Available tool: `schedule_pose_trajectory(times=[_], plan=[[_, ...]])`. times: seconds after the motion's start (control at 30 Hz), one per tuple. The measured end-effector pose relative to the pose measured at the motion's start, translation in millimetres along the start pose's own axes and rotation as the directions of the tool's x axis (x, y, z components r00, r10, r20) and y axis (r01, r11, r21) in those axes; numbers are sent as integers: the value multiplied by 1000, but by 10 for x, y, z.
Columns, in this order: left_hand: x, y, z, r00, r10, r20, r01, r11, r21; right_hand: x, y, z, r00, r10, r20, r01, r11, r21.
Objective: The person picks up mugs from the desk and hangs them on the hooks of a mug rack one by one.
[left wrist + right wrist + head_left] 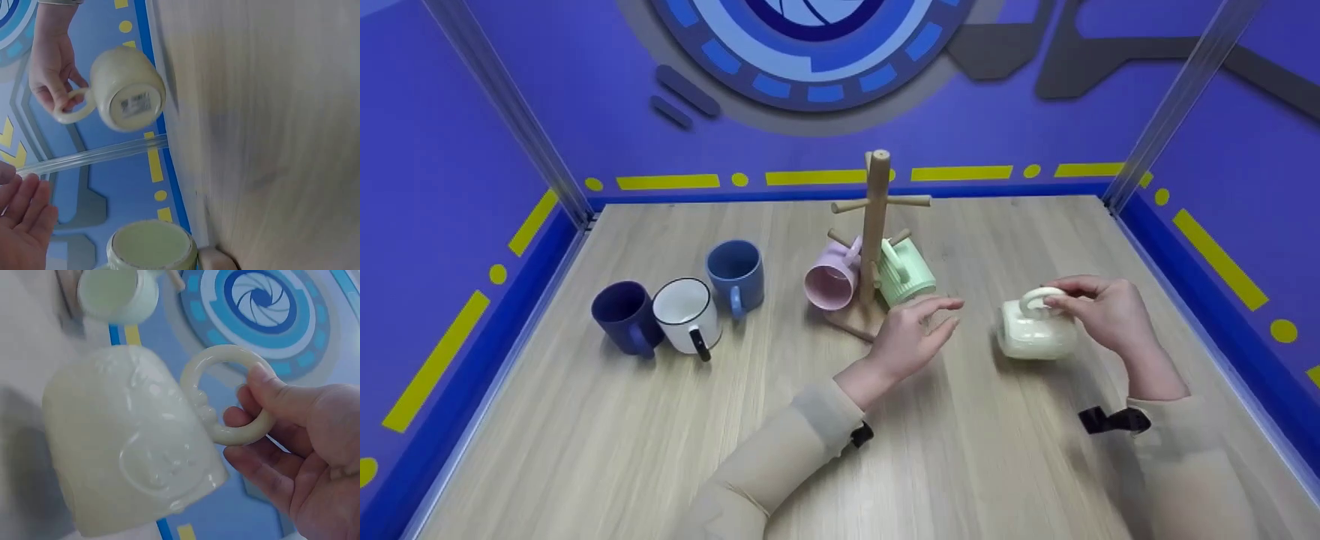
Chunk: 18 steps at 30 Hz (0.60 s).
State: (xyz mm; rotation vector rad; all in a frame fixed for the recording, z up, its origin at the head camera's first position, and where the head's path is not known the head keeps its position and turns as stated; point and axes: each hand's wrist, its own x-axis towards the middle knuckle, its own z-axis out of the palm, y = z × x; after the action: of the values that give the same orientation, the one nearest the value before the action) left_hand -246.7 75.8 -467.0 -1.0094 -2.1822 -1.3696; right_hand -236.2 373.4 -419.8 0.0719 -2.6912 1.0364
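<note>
A sleeve (784, 450) lies bottom middle; the left hand (904, 341) is loose, empty. At right, the right hand (1112, 311) pinches and likely carries the cream cup (1036, 334), which next needs a rack peg (913, 200).

Blue walls (585, 82) bound a pale wood-grain tabletop (585, 442); yellow dashes (667, 181) run low; metal posts (502, 97) mark corners; a circular emblem (817, 56) decorates the back

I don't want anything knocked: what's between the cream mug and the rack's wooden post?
In the head view, the left hand, light green mug and some bare tabletop lie between the cream mug and the post.
</note>
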Motion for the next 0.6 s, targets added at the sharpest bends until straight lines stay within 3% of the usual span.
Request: schedule_pose_trajectory(times=[0.2, 0.4, 0.6], plan=[[94, 75, 108, 983, -161, 88, 160, 987, 14, -39, -214, 169, 999, 38, 36, -45, 976, 215], [168, 106, 201, 977, -187, 99, 184, 982, 44, -91, -386, 303, 998, 18, 58, -34, 956, 291], [150, 92, 210, 975, -217, 51, 216, 976, 14, -111, -497, 399, 996, 36, 85, -66, 924, 376]])
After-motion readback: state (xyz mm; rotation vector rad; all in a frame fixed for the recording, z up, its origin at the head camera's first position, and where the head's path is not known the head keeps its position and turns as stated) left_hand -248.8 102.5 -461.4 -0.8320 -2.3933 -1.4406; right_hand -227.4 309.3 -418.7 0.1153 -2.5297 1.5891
